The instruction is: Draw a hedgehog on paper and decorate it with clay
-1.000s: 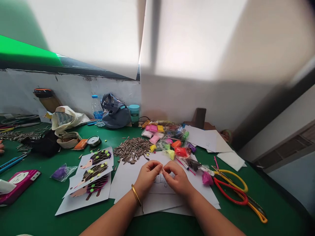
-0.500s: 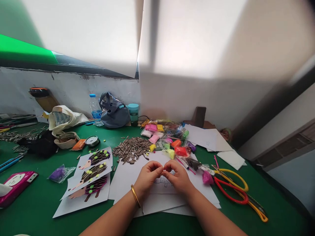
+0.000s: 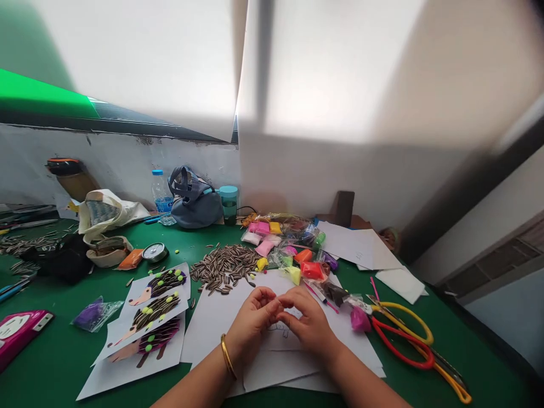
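My left hand (image 3: 256,318) and my right hand (image 3: 306,318) meet above the white paper (image 3: 212,326), fingertips pinched together. Whatever sits between the fingers is too small or too hidden to make out. A gold bangle (image 3: 228,357) circles the left wrist. Under the hands, part of a line drawing (image 3: 280,330) shows on the paper. Just beyond lies a heap of striped sunflower seeds (image 3: 225,263). To the left, overlapping hedgehog cards (image 3: 157,309) carry seeds as spines and small yellow-green balls.
Bags of coloured clay (image 3: 312,270) spread behind the right hand. Scissors with red and yellow handles (image 3: 403,340) lie at right. Along the wall stand a water bottle (image 3: 162,198), a grey-blue bag (image 3: 196,207) and a teal-lidded cup (image 3: 229,204). A purple clay packet (image 3: 94,314) lies left.
The view has tilted slightly, so the table things sit a little lower. Both hands stay together at the fingertips, with the right fingers a bit more arched.
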`<act>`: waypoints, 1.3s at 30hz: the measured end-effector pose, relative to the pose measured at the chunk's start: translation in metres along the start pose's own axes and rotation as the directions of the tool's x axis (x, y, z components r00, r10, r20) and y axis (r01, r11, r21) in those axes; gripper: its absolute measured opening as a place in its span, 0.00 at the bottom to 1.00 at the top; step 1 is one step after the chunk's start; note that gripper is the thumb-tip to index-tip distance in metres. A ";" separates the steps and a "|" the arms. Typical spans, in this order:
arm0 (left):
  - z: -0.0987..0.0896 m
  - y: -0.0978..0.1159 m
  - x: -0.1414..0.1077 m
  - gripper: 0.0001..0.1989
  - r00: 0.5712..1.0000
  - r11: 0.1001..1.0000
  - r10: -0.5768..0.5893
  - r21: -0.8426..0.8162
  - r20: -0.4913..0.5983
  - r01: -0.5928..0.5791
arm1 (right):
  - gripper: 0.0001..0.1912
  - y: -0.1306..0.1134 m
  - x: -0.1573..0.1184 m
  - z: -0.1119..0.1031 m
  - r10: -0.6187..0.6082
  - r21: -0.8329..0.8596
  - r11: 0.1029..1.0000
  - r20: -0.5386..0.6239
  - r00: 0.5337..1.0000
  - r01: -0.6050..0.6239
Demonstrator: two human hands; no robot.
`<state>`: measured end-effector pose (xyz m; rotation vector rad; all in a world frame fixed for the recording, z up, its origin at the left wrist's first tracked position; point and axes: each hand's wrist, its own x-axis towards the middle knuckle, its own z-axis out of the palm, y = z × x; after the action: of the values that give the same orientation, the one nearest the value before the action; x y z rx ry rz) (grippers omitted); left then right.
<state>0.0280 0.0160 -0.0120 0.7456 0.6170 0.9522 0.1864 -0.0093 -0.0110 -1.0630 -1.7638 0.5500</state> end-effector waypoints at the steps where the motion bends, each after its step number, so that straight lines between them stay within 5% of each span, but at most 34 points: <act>1: 0.000 0.001 -0.001 0.17 1.000 1.000 -0.008 0.014 -0.007 0.008 | 0.09 -0.002 0.000 -0.001 -0.002 -0.004 1.000 0.005 1.000 0.002; 8: 0.004 0.009 -0.010 0.15 0.992 0.992 -0.123 0.017 0.013 0.122 | 0.10 -0.005 -0.001 -0.003 -0.002 -0.011 1.000 0.002 1.000 0.002; 24: -0.004 0.012 -0.011 0.20 0.988 0.991 -0.129 -0.056 -0.086 0.124 | 0.12 -0.010 0.001 0.001 0.055 0.054 0.997 0.066 0.996 -0.058; 31: -0.008 0.009 -0.006 0.17 0.993 0.991 -0.040 0.122 -0.109 0.053 | 0.12 -0.005 -0.003 0.002 0.076 0.064 0.995 0.069 0.995 -0.080; 39: -0.002 0.011 -0.013 0.14 0.994 0.893 0.101 0.444 -0.048 -0.069 | 0.05 -0.015 -0.010 -0.002 0.132 0.097 0.986 0.027 0.991 -0.134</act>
<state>0.0150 0.0088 -0.0029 1.1559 0.8853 0.9305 0.1837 -0.0263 -0.0036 -1.1144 -1.6728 0.7258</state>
